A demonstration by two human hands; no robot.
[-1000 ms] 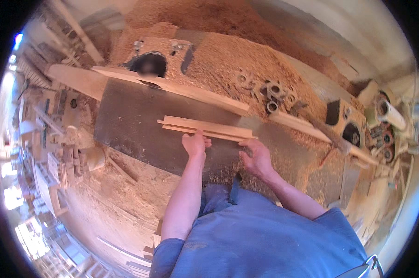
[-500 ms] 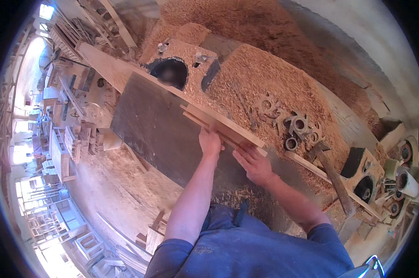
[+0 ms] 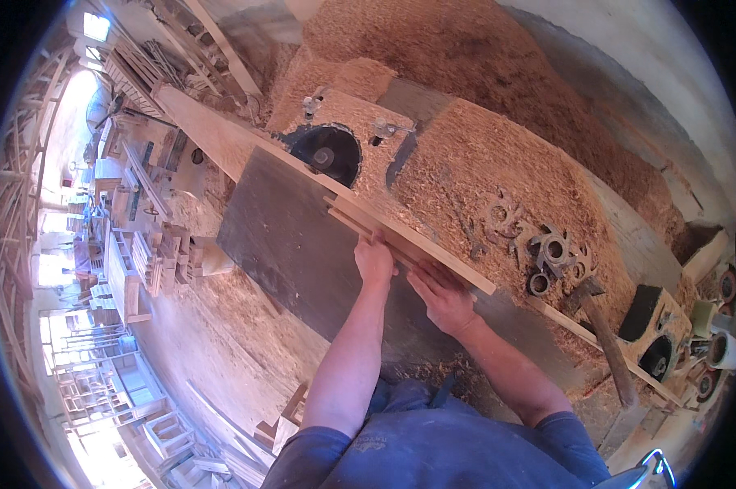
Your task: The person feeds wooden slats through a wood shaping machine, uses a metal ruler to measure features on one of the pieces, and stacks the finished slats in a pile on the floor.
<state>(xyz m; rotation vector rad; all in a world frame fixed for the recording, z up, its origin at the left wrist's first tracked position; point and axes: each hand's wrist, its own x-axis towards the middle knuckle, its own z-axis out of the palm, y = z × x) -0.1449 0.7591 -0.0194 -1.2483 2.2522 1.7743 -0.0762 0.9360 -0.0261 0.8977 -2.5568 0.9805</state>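
Observation:
Narrow pieces of pale wood, seemingly stacked or stepped, lie along a long wooden fence on a dark machine table. My left hand is closed on their near edge, its thumb side against the wood; some fingertips are hidden. My right hand lies further right, its fingers stretched out and pressed on the wood near its right end. Behind the fence, a round dark opening with a metal hub sits in a shavings-covered housing.
Wood shavings cover the surface beyond the fence. On them lie several metal rings and cutter heads. A hammer leans across the right-hand fence section. Timber and stacked wooden frames stand at the left.
The whole view has shifted, with the machine now lower and further right. Against the fence, my hands and the wood have slid slightly left.

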